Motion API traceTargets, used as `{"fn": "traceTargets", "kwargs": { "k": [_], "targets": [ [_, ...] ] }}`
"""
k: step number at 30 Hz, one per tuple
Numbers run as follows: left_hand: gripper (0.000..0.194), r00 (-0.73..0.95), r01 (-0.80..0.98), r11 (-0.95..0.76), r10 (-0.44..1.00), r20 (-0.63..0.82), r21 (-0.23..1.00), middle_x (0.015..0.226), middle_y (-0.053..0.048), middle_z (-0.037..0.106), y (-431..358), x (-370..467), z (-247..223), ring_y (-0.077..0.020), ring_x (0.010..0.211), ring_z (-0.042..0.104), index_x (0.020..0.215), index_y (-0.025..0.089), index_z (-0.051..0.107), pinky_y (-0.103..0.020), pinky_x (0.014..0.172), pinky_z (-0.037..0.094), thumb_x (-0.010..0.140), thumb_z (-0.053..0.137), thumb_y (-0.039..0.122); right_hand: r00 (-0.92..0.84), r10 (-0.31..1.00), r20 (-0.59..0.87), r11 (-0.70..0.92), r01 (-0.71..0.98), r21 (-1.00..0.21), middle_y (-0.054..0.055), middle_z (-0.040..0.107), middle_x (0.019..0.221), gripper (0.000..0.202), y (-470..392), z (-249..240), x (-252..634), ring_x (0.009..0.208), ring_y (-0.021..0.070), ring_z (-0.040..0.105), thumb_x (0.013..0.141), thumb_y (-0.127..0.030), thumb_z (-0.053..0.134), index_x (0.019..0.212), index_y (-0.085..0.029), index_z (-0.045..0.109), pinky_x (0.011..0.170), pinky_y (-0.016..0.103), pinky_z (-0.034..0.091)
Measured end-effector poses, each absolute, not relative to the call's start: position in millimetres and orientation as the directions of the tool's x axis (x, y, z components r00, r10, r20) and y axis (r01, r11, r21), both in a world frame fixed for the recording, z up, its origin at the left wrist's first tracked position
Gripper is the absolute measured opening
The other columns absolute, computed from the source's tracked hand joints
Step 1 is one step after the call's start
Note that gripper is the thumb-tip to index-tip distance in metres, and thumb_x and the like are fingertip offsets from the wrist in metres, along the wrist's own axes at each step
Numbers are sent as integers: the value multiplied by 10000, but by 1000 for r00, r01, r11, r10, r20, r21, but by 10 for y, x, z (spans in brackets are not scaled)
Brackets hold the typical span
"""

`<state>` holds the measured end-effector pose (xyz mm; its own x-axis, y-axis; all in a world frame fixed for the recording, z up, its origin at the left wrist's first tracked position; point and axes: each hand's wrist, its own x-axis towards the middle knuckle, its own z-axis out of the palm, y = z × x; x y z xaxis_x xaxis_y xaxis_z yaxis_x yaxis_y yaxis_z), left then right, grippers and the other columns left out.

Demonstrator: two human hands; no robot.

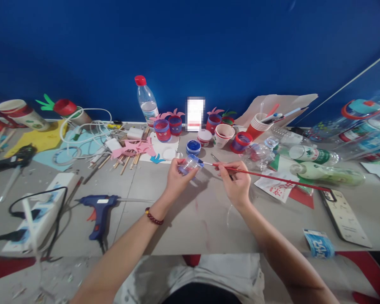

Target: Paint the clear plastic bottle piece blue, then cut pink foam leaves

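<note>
Between the fingers and thumb of my left hand (179, 175) is a clear plastic bottle piece (187, 165), its far rim smeared with blue paint. My right hand (236, 179) pinches a long red paintbrush (272, 176) near its ferrule. The brush tip meets the blue rim, and the handle slants out to the right. Just beyond the held piece stands an open jar of blue paint (194, 147). A pink-white lidded jar (204, 137) is beside it. Painted red-and-blue cups with paper leaves (162, 130) stand behind on the left.
A blue glue gun (99, 211) and a power strip (44, 211) lie to the left, with cables. Pink paper cutouts (136, 147) rest on sticks. Plastic bottles (316, 155), a phone (345, 217) and a blue packet (318, 243) are at right. A tall bottle (147, 101) stands behind.
</note>
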<state>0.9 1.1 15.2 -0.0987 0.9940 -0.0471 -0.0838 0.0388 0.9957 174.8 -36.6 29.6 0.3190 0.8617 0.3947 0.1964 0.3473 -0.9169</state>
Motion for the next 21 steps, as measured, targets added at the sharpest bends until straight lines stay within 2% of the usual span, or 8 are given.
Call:
{"fn": "traceTargets", "kwargs": {
  "k": [5,10,13,16,18,21],
  "targets": [
    [520,-67,-192,159,982,-174,968,849,-1,654,53,-13,154,-159,771,641,879,206,537,-309,764,494,571,885,439,326,860,392,345,195,-918,55,776,888,167,-359,300,1747,867,205,764,898,-349,693,848,-224,594,722,335,608],
    [553,-23,-217,255,964,-266,942,843,-6,659,79,-30,138,-179,784,668,896,205,528,-336,783,494,575,872,496,349,850,396,349,192,-917,50,779,887,176,-359,301,1752,847,202,763,890,-364,699,858,-229,590,724,341,614],
    [554,-50,-156,161,984,-171,974,902,-12,645,65,-45,124,-176,810,641,931,218,536,-328,786,492,573,882,460,378,834,402,350,200,-915,50,779,901,182,-369,296,1751,825,196,758,883,-368,706,858,-229,592,710,331,609],
    [507,-46,15,-33,998,33,999,1023,-40,627,19,-67,152,-219,972,607,975,251,581,-348,877,475,592,895,361,378,832,406,350,211,-913,62,785,918,190,-377,287,1745,807,201,755,877,-377,712,853,-225,600,678,327,601],
    [471,-21,105,-161,986,164,981,1059,-50,613,-15,-74,190,-258,1058,578,987,265,616,-379,943,448,605,887,311,362,832,419,357,227,-906,72,787,916,189,-376,281,1741,837,215,757,880,-379,711,852,-223,608,690,338,599],
    [413,41,181,-273,962,270,945,1096,-69,608,-46,-70,231,-308,1130,548,1004,273,645,-438,1008,411,643,846,272,340,827,447,380,248,-891,72,786,894,175,-365,281,1737,882,231,762,888,-370,704,857,-221,619,721,356,596]
  ]
}}
